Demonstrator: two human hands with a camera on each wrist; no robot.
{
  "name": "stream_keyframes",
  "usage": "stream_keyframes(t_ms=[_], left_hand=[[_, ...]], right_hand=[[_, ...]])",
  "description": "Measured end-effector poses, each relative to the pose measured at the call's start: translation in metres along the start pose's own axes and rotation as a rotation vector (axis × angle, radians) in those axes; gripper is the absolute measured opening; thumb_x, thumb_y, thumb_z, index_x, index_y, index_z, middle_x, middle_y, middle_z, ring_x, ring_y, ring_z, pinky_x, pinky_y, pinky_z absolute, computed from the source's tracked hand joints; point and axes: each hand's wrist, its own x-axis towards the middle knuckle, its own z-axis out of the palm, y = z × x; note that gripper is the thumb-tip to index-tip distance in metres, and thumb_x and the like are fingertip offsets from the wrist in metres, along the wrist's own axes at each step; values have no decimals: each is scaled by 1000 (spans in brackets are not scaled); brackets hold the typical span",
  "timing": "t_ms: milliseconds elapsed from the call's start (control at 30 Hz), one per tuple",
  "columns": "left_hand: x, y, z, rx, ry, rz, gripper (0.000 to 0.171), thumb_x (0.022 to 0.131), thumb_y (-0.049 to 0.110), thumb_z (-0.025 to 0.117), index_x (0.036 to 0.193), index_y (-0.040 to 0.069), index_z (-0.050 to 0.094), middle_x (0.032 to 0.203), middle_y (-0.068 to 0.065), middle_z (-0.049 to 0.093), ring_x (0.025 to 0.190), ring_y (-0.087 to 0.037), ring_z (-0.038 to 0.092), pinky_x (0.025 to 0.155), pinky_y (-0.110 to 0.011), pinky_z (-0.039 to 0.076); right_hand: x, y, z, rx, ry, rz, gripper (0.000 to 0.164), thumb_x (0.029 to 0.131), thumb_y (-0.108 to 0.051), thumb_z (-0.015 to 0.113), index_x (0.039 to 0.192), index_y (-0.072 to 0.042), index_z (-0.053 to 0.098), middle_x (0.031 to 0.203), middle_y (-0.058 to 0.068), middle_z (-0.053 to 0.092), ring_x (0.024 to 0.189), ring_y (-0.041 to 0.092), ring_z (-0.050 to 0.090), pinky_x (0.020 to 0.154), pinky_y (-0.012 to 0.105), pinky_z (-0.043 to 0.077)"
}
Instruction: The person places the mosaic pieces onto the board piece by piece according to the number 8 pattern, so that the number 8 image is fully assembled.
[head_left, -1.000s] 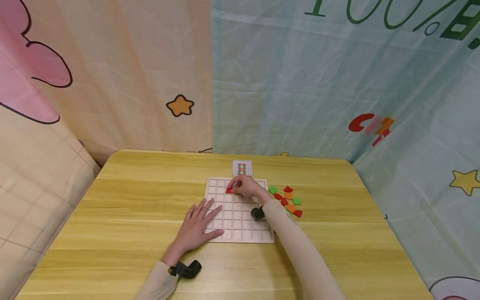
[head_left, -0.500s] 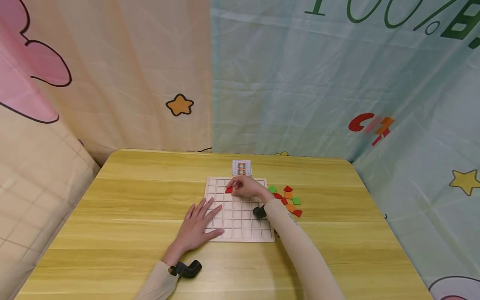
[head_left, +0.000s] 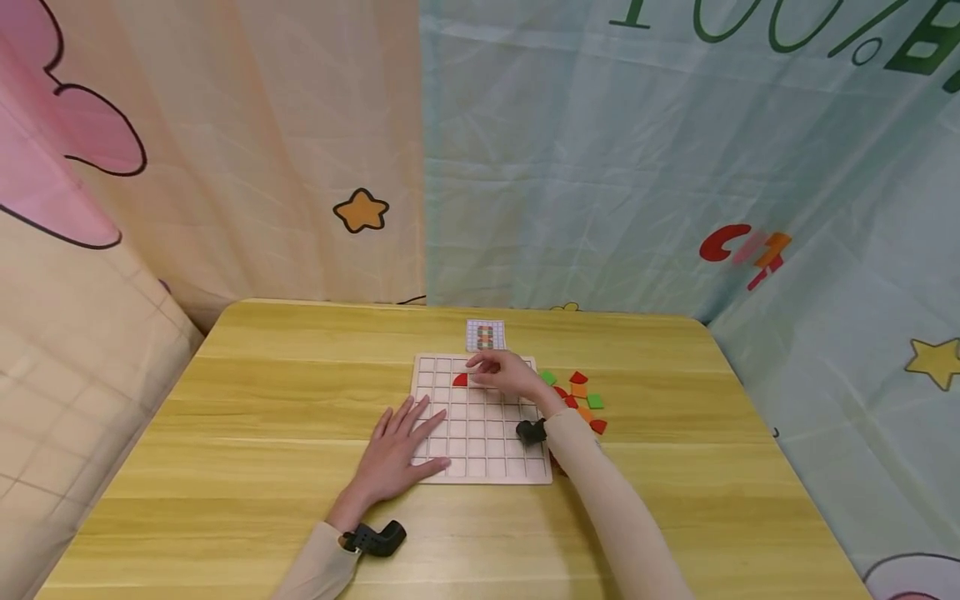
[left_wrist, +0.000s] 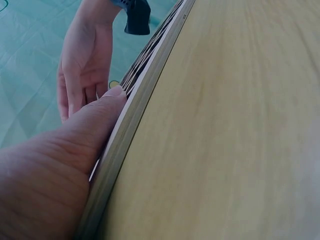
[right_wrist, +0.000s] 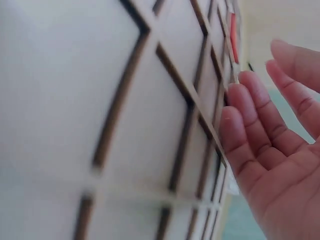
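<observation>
A white grid board [head_left: 480, 450] lies on the table, one red quarter-round tile [head_left: 461, 380] sitting in a cell of its upper part. My right hand [head_left: 507, 372] hovers over the upper board, just right of that tile. In the right wrist view, the fingers [right_wrist: 260, 117] are loosely bent with nothing between them, and the red tile [right_wrist: 233, 37] shows beyond them. My left hand [head_left: 393, 450] lies spread over the board's lower left edge. Its thumb [left_wrist: 95, 120] rests along the board's near edge in the left wrist view.
Right of the board is a loose group of red, orange and green tiles [head_left: 578, 390], partly hidden by the right forearm. A small patterned card [head_left: 485, 336] lies just behind the board. Printed curtains hang behind the wooden table [head_left: 300, 367].
My right hand has let go of the red tile and drawn back a little to the right. The tile stays in its cell. My left hand keeps its place.
</observation>
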Motion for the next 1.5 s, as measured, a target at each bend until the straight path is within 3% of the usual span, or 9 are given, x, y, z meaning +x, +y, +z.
stream_keyframes(t_ms=[333, 633, 867, 1033, 1333, 1500], left_hand=[[-1, 0, 3, -4, -6, 1, 70, 87, 57, 57, 144, 17, 44, 152, -12, 28, 140, -34, 16, 109, -57, 9], [-1, -2, -2, 1, -27, -29, 70, 88, 58, 55, 145, 21, 42, 154, -10, 25, 142, -31, 13, 111, -53, 5], [-1, -4, -4, 14, -43, -42, 71, 88, 60, 54, 146, 23, 39, 155, -8, 23, 143, -28, 9, 112, -51, 3], [-2, -3, -4, 6, -27, -36, 70, 88, 58, 56, 145, 21, 42, 154, -10, 25, 142, -31, 12, 111, -53, 5], [-3, -2, -4, 6, -32, -35, 69, 88, 57, 56, 145, 21, 42, 154, -10, 24, 142, -31, 12, 111, -54, 6], [-2, -2, -2, 11, -6, -3, 69, 87, 55, 58, 143, 17, 45, 153, -12, 28, 140, -35, 18, 109, -57, 10]], right_hand=[[-45, 20, -40, 16, 247, 39, 24, 94, -21, 62, 110, -4, 67, 97, 5, 65, 88, 22, 57, 76, 37, 49], [-86, 42, -69, -68, 362, 107, 13, 89, -14, 68, 94, -3, 69, 85, 6, 64, 74, 23, 55, 64, 33, 49], [-105, 56, -81, -154, 348, 272, 16, 85, -14, 73, 91, -1, 65, 81, 7, 60, 72, 22, 53, 64, 32, 46], [-109, 64, -80, -157, 308, 334, 23, 84, -17, 74, 96, 0, 62, 84, 7, 58, 75, 22, 51, 66, 31, 45], [-107, 69, -80, -160, 295, 366, 26, 85, -19, 73, 99, -1, 61, 86, 8, 56, 78, 24, 49, 68, 33, 43], [-111, 68, -80, -157, 315, 331, 26, 83, -16, 75, 94, 0, 59, 84, 9, 56, 75, 24, 50, 66, 33, 43]])
